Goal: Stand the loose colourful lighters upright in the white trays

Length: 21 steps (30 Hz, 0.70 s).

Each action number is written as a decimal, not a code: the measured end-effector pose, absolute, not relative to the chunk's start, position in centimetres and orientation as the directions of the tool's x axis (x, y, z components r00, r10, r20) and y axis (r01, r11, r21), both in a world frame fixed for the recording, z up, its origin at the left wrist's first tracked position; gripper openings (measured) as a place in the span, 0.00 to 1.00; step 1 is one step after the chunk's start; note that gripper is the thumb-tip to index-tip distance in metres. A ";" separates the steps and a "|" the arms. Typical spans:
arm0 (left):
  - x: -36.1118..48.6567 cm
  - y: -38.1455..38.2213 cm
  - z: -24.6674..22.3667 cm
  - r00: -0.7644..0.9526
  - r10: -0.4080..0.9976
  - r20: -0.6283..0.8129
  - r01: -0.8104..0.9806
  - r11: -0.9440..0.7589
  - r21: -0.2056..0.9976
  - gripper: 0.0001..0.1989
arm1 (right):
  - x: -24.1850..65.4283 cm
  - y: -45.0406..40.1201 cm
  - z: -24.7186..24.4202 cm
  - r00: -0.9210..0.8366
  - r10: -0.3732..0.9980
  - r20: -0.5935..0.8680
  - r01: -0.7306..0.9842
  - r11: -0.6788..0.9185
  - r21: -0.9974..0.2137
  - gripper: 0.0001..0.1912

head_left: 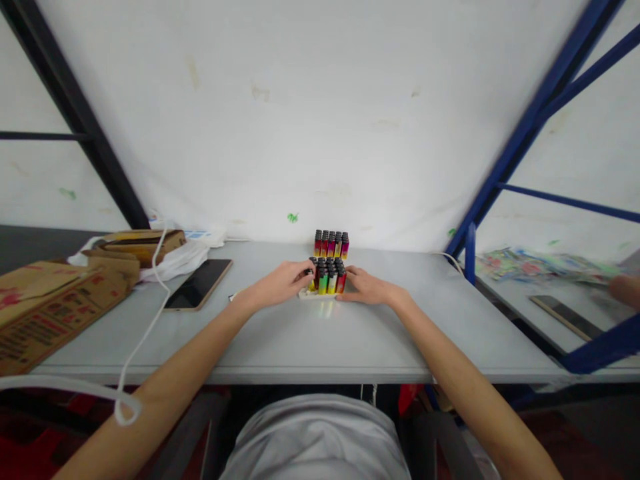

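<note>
Several colourful lighters with black tops (pixel 331 279) stand upright in a white tray (pixel 320 296) on the grey table. Behind them, near the wall, is a second group of upright lighters (pixel 331 247), mostly red and purple. My left hand (pixel 286 281) is at the tray's left side, its thumb and fingers pinched on a lighter at the group's left edge. On the right side, my right hand (pixel 367 287) has its fingers spread, the fingertips against the tray and the nearest lighters.
On the left lie a phone (pixel 199 285), a cardboard box (pixel 55 310), a plastic bag (pixel 181 261) and a white cable (pixel 145 333). Blue rack posts (pixel 515 143) rise at the right. Beyond them are another phone (pixel 565 317), colourful packets (pixel 530 265) and another person's blurred hand (pixel 625 291).
</note>
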<state>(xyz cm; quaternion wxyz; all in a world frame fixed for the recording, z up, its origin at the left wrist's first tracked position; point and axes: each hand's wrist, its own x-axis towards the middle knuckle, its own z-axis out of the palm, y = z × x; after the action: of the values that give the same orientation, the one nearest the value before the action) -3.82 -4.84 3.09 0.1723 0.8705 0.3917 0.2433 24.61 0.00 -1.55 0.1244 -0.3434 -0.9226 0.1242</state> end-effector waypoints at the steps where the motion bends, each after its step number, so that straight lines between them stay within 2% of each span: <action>1: -3.9 -4.8 3.2 0.585 0.762 0.276 0.596 -0.636 0.491 0.15 | 24.6 0.0 -1.6 -0.731 0.667 0.145 0.606 0.731 -0.313 0.40; 7: -3.7 -4.4 2.1 0.586 0.752 0.300 0.567 -0.646 0.510 0.16 | 24.6 0.1 -1.6 -0.733 0.665 0.142 0.603 0.732 -0.318 0.39; 11: -3.5 -4.4 1.6 0.616 0.722 0.316 0.545 -0.680 0.491 0.27 | 24.6 -0.1 -1.4 -0.732 0.669 0.131 0.611 0.729 -0.308 0.39; 13: -3.8 -4.7 2.3 0.581 0.748 0.320 0.557 -0.652 0.514 0.29 | 24.5 -0.2 -1.2 -0.739 0.662 0.124 0.608 0.735 -0.300 0.39; 17: -5.8 -5.0 4.4 0.410 0.846 0.340 0.691 -0.532 0.489 0.25 | 24.5 -0.3 -1.2 -0.738 0.665 0.119 0.608 0.731 -0.310 0.41; 21: -9.5 -3.9 5.0 0.340 0.923 0.180 0.851 -0.383 0.359 0.21 | 24.6 0.0 -1.5 -0.729 0.672 0.133 0.605 0.722 -0.335 0.42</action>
<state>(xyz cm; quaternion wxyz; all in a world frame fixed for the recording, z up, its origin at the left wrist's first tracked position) -9.49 -3.85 4.99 0.1011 0.8122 0.5461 0.1786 24.55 -0.03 -1.53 0.1232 -0.3470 -0.9198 0.1356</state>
